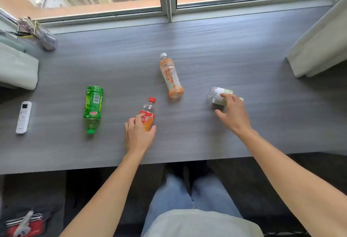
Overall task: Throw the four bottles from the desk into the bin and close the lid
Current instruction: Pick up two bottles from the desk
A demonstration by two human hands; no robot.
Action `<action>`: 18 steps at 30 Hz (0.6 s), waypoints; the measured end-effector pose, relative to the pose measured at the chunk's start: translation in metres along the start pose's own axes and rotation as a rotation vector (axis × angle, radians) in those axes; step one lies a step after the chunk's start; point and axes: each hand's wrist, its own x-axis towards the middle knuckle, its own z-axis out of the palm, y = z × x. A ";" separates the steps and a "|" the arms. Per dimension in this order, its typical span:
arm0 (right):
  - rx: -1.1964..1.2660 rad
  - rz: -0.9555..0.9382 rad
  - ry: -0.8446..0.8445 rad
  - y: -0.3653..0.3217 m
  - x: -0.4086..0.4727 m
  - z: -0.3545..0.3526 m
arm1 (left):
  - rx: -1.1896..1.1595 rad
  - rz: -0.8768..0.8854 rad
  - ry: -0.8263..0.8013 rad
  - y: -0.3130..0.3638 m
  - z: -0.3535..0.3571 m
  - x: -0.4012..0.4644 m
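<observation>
- I see all four bottles lying on their sides on the grey desk (pixel 206 49), so none is in the bin yet; the bin itself is not in my view.
- The red-capped bottle (pixel 148 113) lies nearest to me, and my left hand (pixel 138 135) has its fingers curled around the lower part of it. I judge this grip is there to lift it first.
- The pale green bottle (pixel 217 96) lies on the right. My right hand (pixel 232 113) reaches over it with fingers spread, the fingertips touching the label and the thumb still apart from it, so the grip is not closed.
- I think both hands take one bottle each to save one trip.
- The orange bottle (pixel 171 76) lies between them, farther away, and the dark green bottle (pixel 93 105) lies well to the left; both are untouched.
- A white remote control (pixel 23 117) rests near the left edge, apart from the bottles.
</observation>
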 end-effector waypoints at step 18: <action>-0.084 0.148 -0.159 0.037 -0.004 0.032 | -0.077 -0.226 -0.174 -0.003 0.042 0.001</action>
